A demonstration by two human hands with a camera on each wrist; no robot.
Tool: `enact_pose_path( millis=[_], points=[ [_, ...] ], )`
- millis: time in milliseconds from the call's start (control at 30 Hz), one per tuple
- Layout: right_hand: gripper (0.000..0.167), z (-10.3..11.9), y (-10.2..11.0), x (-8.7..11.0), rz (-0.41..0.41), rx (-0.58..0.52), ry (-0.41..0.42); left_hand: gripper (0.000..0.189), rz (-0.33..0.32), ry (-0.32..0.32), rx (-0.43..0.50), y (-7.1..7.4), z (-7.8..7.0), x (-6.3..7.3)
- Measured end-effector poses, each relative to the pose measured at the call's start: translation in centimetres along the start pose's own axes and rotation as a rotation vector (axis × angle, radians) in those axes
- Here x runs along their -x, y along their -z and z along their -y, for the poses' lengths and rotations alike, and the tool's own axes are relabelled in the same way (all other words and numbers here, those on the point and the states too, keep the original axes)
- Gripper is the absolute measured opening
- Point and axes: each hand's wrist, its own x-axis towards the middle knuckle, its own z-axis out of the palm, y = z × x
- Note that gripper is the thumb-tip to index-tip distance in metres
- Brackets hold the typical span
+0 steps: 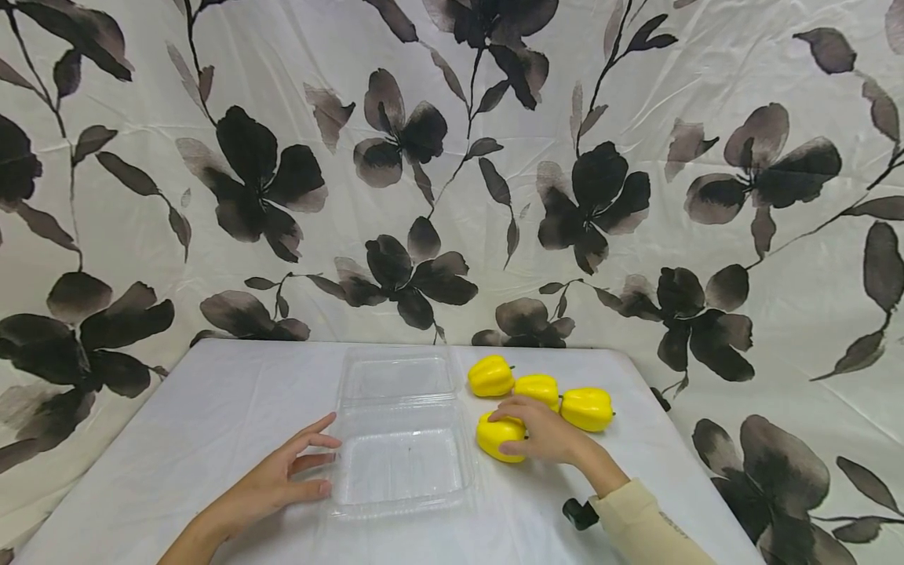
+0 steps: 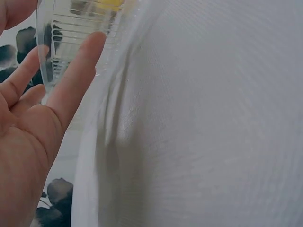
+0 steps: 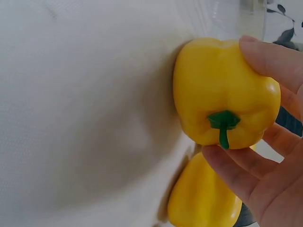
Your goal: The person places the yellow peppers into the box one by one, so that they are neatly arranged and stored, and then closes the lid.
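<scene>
My right hand (image 1: 544, 433) grips a yellow bell pepper (image 1: 497, 439), just right of a clear plastic clamshell container (image 1: 402, 463). In the right wrist view the thumb and fingers curl round this pepper (image 3: 222, 90), whose green stem faces the camera. Three more yellow peppers lie behind and beside that hand: one at the back left (image 1: 490, 376), a middle pepper (image 1: 537, 388) partly covered by the hand, and a right pepper (image 1: 588, 410). My left hand (image 1: 282, 479) is at the container's left side, fingers spread, fingertips right at its wall (image 2: 45, 61).
The container's lid (image 1: 399, 379) lies opened out toward the back of the white-covered table (image 1: 240, 408). A black object (image 1: 581, 514) shows by the right sleeve (image 1: 646, 522). Behind the table hangs a floral cloth (image 1: 494, 196).
</scene>
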Motion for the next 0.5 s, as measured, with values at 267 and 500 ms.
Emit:
enact_pose_path(
  millis=[267,500],
  points=[
    [0.044,-0.23,-0.25,0.37,-0.021,-0.061,-0.059,0.059,0.018,0.014,-0.013,0.34,-0.21,-0.27],
    [0.046,-0.72,-0.32,0.37,-0.023,-0.078,-0.068,0.058,0.023,0.014,-0.016,0.31,0.00,-0.50]
  ],
)
